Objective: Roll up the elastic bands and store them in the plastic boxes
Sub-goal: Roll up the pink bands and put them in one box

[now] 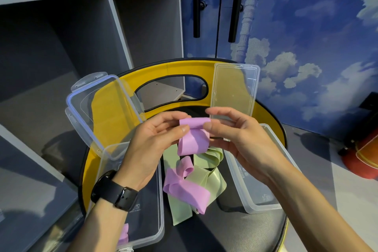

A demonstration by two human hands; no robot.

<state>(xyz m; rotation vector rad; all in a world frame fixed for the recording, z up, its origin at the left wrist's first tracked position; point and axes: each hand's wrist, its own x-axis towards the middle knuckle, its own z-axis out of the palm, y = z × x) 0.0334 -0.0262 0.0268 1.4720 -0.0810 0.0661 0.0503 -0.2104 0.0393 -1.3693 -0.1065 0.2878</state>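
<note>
Grey shelving (61,26) and a cloud-painted blue wall (306,47) stand behind a yellow-backed chair (180,67) with a black seat. Above that seat, my left hand (151,141) and my right hand (235,135) each pinch one end of a pink elastic band (194,139), thumbs in front, its top edge folded over between them. The rest of the band hangs down below my hands onto a loose green band (206,170) lying on the seat. Under my left hand sits an open clear plastic box (159,200), lid (98,112) raised, something pink in its near corner. Beside my right wrist sits a second clear box (251,190), lid (235,88) upright.
</note>
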